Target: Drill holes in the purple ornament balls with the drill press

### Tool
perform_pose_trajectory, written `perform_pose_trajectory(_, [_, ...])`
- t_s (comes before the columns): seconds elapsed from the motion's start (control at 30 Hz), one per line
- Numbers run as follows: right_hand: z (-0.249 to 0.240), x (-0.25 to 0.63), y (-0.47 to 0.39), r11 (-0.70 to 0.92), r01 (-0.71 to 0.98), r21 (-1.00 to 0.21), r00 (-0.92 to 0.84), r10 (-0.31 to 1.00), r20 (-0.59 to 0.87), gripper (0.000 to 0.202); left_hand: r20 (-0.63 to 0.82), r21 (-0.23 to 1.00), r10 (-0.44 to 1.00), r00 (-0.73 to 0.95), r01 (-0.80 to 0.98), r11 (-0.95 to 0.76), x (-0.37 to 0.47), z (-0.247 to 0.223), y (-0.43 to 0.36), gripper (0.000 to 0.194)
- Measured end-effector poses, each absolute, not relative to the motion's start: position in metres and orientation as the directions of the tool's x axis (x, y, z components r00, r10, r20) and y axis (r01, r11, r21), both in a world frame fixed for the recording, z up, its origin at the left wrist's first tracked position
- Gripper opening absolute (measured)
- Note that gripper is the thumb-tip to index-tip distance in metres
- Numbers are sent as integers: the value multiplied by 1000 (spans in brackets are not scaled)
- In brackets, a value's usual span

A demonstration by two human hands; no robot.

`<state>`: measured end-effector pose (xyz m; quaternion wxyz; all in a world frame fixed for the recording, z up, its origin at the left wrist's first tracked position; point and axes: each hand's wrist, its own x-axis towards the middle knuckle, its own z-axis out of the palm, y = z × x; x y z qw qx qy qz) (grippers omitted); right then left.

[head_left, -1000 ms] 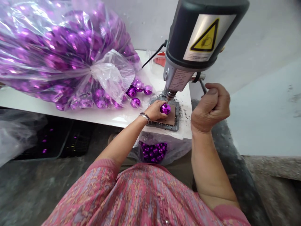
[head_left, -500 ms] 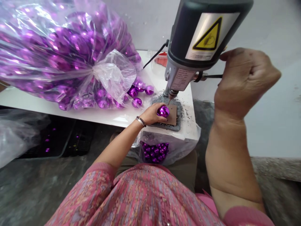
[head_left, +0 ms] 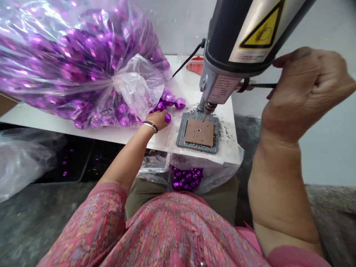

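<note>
Purple ball (head_left: 167, 118) — shiny, faceted — lies on the white desk (head_left: 125, 136) in the head view, a little below ten o'clock from the brown pad (head_left: 194, 136) under the drill press (head_left: 232, 70). The left hand (head_left: 156, 119), with bracelets at its wrist, reaches in from seven o'clock and meets this ball; its fingers are partly hidden, so I cannot tell whether they grip it. More loose balls (head_left: 180, 103) lie just beyond, between ten and eleven o'clock from the pad.

Farther out at ten o'clock, a large clear bag (head_left: 83, 55), gathered at its neck, bulges with purple balls. The right hand (head_left: 308, 85), between two and three o'clock, is curled around the outer end of the drill press's lever (head_left: 263, 85).

The pad rests on a gray base plate (head_left: 181, 137) and has a small hole near its middle; the drill bit (head_left: 204, 118) points down over its upper part. Dark shavings (head_left: 227, 129) dot the desk at three o'clock. At twelve, behind the drill, sit red pieces (head_left: 195, 65). Just past six, below the desk's edge, clear plastic holds a heap of purple balls (head_left: 187, 180) — close to the person's lap.
</note>
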<state>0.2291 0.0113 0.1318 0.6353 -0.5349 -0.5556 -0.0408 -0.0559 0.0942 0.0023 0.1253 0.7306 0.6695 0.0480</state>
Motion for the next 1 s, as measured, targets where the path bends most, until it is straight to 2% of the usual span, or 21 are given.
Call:
perform_pose_trajectory(0.1, [134,225,10,386,644,-661,417,547,726,47,-33,322,995,99,943,-83,-61,-5,88,63])
perform_pose_trajectory(0.2, [139,220,9,357,625,-695,454,558,695,43,40,545,989,142,826,-141,-62,-2,78,70])
perform_pose_trajectory(0.3, [142,216,6,349,588,-730,487,568,664,39,12,854,965,262,500,-146,-56,3,68,81])
perform_pose_trajectory(0.4, [143,215,5,392,557,-732,485,563,669,32,-49,979,917,395,202,-35,-45,2,59,81])
perform_pose_trajectory(0.57, [143,217,8,437,533,-725,471,559,683,29,-225,964,863,453,-25,264,-20,-8,50,63])
perform_pose_trajectory(0.77, [142,218,8,433,514,-740,466,583,665,34,-358,813,796,488,-257,523,-3,-9,43,50])
perform_pose_trajectory(0.9, [142,218,5,409,522,-748,475,590,653,35,-374,774,787,490,-303,556,2,-3,45,37])
perform_pose_trajectory(1.0, [142,217,6,406,527,-747,481,582,655,31,-362,820,803,474,-248,516,6,3,48,56])
